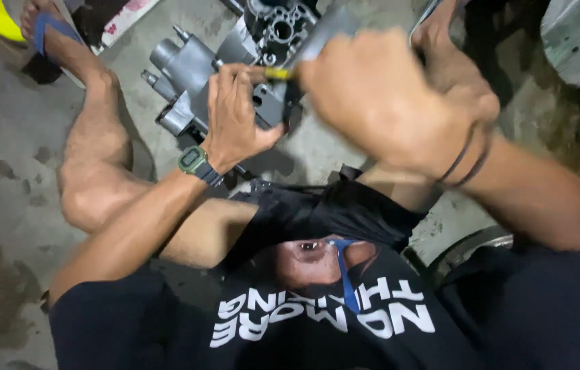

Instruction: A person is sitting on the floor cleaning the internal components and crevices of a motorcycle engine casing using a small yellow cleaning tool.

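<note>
The left hand pinches a yellow-tipped tool against a grey metal casing, which lies on the concrete floor directly beneath it. The right hand, clenched in a fist, grips a grey bar just beside the left hand, above the casing.

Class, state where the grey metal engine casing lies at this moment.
In the head view, the grey engine casing lies on the concrete floor at top centre, under the left hand and beside the right hand.
</note>
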